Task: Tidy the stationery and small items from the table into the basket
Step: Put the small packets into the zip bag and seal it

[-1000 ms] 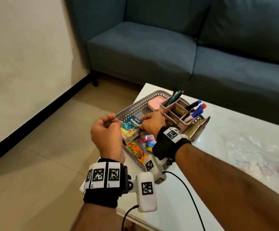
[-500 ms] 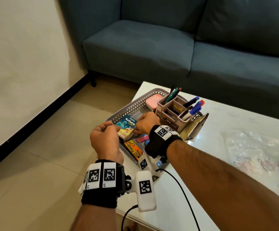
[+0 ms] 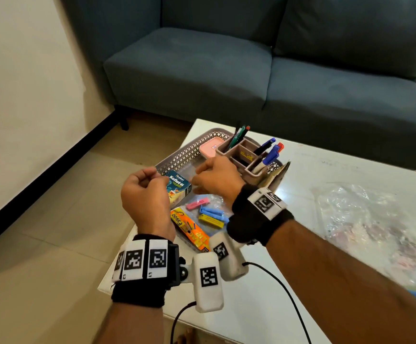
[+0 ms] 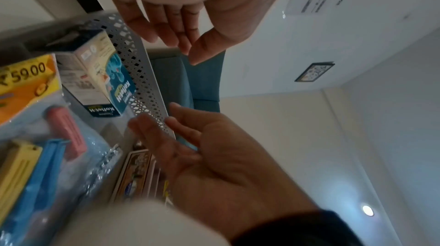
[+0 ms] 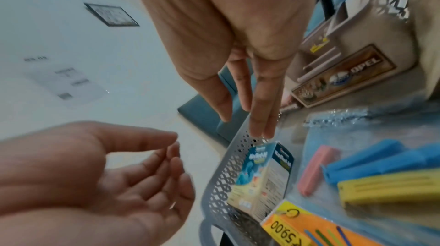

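Observation:
A small blue box (image 3: 178, 186) (image 4: 102, 80) (image 5: 262, 173) stands tilted inside the grey lattice basket (image 3: 189, 155) (image 4: 142, 73) (image 5: 223, 184), against its left wall. My left hand (image 3: 149, 180) (image 4: 183, 50) hovers just left of the box, fingers loosely curled and empty. My right hand (image 3: 202, 180) (image 5: 240, 126) hangs over the basket just right of the box, fingers straight, holding nothing. Neither hand touches the box.
Also in the basket are a clear pack of pink, blue and yellow clips (image 3: 208, 212), an orange-labelled pack (image 3: 189, 228), a pink case (image 3: 210, 146) and a pen holder (image 3: 247, 157). A crumpled clear bag (image 3: 365, 219) lies on the white table (image 3: 264, 306). A blue sofa (image 3: 251, 70) stands behind.
Both hands held the blue box over the basket; now they have let it go and drawn back, and the box rests inside against the left wall.

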